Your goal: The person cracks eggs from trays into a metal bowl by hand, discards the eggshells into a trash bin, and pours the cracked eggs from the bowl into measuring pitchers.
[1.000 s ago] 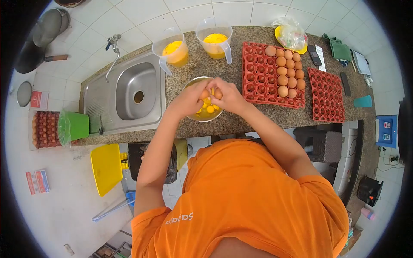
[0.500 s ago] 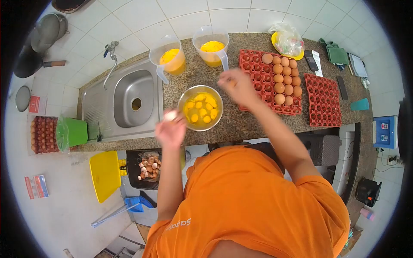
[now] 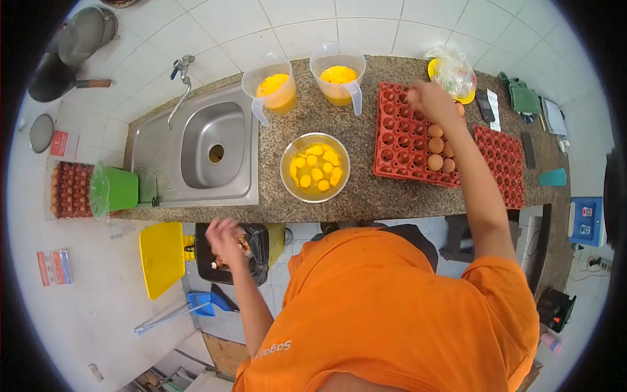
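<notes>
My left hand (image 3: 225, 242) is over the black bin (image 3: 259, 251), its fingers apart and no shell visible in them. Broken eggshells (image 3: 245, 245) lie in the bin, partly hidden by that hand. My right hand (image 3: 436, 103) is at the far part of the red egg tray (image 3: 392, 147), its fingers curled round a brown egg (image 3: 414, 97) that is mostly covered. Several whole brown eggs (image 3: 435, 145) sit in the tray, some hidden behind my right forearm. A steel bowl (image 3: 285, 183) on the counter holds several cracked eggs with whole yolks.
Two plastic jugs (image 3: 285, 81) (image 3: 356, 65) with yellow egg stand behind the bowl. A sink (image 3: 189, 163) lies to the left, beside a green container (image 3: 124, 191). An emptied-looking red tray (image 3: 499, 163), a phone (image 3: 484, 104) and a plastic bag (image 3: 454, 72) are at the right.
My left hand has moved from beside the bowl down over the bin, and the eggshell has left its fingers. My right hand has moved right, from beside the jug to an egg in the tray.
</notes>
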Motion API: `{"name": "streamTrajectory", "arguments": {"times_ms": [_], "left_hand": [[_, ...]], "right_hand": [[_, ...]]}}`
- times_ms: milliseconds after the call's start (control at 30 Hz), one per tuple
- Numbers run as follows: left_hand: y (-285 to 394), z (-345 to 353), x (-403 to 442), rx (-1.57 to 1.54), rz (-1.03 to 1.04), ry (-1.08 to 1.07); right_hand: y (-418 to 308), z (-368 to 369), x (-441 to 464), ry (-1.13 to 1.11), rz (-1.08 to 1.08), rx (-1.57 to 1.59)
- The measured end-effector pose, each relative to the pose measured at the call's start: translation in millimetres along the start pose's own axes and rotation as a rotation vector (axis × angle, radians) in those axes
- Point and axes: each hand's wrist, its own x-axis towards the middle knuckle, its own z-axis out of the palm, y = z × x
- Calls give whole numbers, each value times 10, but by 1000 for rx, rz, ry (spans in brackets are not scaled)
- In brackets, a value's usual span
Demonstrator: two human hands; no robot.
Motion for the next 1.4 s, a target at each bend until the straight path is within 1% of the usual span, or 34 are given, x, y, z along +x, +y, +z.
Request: {"name": "streamTrajectory", "arguments": {"times_ms": [33,67,100,133,167,200,233,267,300,333,367,400,433,467,500,533,567,600,633,733,767,833,933,967,1067,1167,1267,1367,1400], "left_hand": [[190,393,-65,-80,-164,-257],[616,871,-224,-99,-358,-478],[790,1249,-330,-234,-468,-719],[781,1569,-446,-341,-517,-837],[754,1795,-504,-446,-563,-960],[679,1924,-483,-424,-588,-996],[551,2040,-461,-403,-613,-1031],[431,2123,-441,-379,-638,-1066],[337,2123,-380,-380,-616,-1072],[273,2106,-333,-428,-626,-987],[239,2070,-298,-474,-635,-897],[188,2038,-279,-519,-646,-800],[286,2056,-329,-517,-636,-669],[273,2051,-322,-593,-656,-664],[277,2070,-296,-673,-672,-662],[271,2107,-266,-757,-685,-664],[251,2152,-255,-759,-657,-706],[235,2207,-273,-752,-652,-698],[255,2255,-320,-743,-648,-688],[220,2221,-296,-709,-651,-708],[168,2199,-257,-699,-656,-722],[38,2115,-147,-563,-537,-808],[153,2126,-139,-292,-340,-869],[221,2138,-127,-188,-271,-873],[213,2148,-15,-95,-130,-1011],[209,2160,78,-74,-106,-1158],[186,2206,126,-77,-143,-1209],[195,2271,169,-52,-33,-1250],[211,2278,200,-10,37,-1280]], "right_hand": [[-130,-11,-134,31,-64,138],[-450,-76,-296,-94,-165,224],[-834,-112,-460,-217,-257,314],[-1048,41,-584,-265,-483,392],[-1290,162,-734,-326,-588,402],[-1463,379,-869,-319,-676,358],[-1608,490,-1008,-311,-669,454],[-1651,596,-1066,-276,-591,581],[-1666,709,-1101,-236,-509,708],[-1680,832,-1127,-192,-425,835],[-1729,920,-1146,-211,-117,1103],[-1720,993,-1111,-71,-32,1198],[-1741,972,-1060,63,56,1287],[-1776,955,-1059,196,146,1370],[-1795,920,-1089,369,100,1139],[-1848,932,-1117,443,-38,1022],[-1921,945,-1161,513,-176,896],[-1962,960,-1181,579,-316,764],[-1954,1116,-1192,323,-431,776],[-1978,1452,-1265,290,-309,678],[-1966,1527,-1219,205,-211,872],[-1906,1643,-1141,15,11,1249],[-1720,1502,-965,-558,371,1759],[-1713,1459,-940,-582,220,1360],[-1717,1404,-945,-225,-340,1002],[-1720,1464,-846,-224,-526,945],[-1741,1335,-862,-336,-409,882],[-1753,1374,-881,-135,-500,886],[-1746,1385,-876,-73,-521,848]]}}
